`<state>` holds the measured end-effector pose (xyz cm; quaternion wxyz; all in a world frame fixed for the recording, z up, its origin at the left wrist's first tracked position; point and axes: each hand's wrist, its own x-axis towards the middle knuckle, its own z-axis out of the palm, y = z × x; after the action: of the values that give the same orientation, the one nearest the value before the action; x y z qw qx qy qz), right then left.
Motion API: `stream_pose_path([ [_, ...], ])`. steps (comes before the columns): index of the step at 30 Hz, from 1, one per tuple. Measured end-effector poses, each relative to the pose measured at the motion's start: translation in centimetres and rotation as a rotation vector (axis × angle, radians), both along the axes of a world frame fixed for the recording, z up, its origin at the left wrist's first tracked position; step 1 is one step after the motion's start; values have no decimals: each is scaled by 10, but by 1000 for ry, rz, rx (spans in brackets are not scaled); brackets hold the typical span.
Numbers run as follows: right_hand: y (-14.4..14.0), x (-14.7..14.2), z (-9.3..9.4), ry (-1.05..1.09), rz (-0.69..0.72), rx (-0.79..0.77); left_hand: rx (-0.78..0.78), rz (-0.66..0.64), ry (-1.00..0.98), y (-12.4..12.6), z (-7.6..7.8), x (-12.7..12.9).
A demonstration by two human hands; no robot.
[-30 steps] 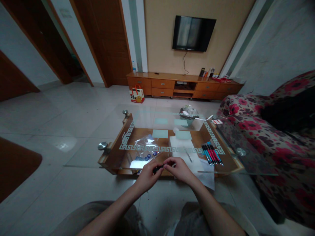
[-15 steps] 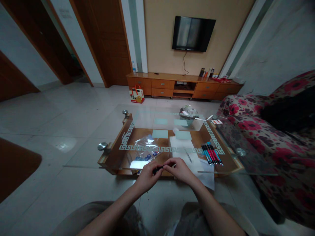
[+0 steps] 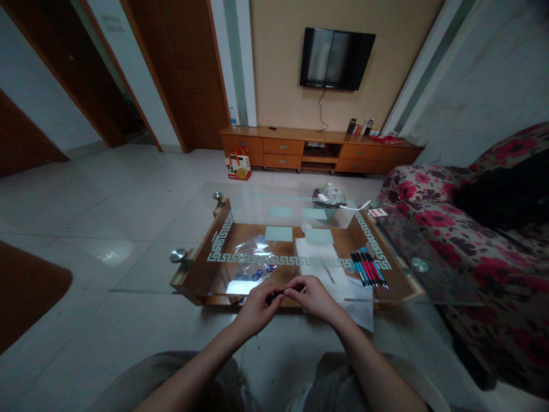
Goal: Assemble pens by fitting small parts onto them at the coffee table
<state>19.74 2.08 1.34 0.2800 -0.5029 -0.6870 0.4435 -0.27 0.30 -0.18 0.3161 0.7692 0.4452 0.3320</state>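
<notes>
Just over the near edge of the glass table [image 3: 163, 280], my left hand [image 3: 257, 303] is closed around a short black piece [image 3: 271, 298] that looks like part of a pen. The fingertips of my right hand [image 3: 309, 293] pinch together at its other end, touching my left fingers. Most of the piece is hidden by the fingers. Beyond my right hand a thin pen-like rod [image 3: 328, 271] lies over white paper [image 3: 311, 252]. Several pens [image 3: 369, 270], blue, red and black, lie side by side to the right.
A clear plastic bag [image 3: 255, 252] and several small blue round pieces [image 3: 258, 274] are left of the paper. At the table's far side is a filled basket [image 3: 328, 200]. A flowered sofa [image 3: 472, 269] stands on the right, and a low cabinet [image 3: 283, 147] by the far wall.
</notes>
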Motion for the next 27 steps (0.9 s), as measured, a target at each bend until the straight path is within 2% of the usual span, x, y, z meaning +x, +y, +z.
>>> stream_pose_path([
  [27, -2, 0, 5, -5, 29, 15, 1, -59, -19, 0, -2, -2],
])
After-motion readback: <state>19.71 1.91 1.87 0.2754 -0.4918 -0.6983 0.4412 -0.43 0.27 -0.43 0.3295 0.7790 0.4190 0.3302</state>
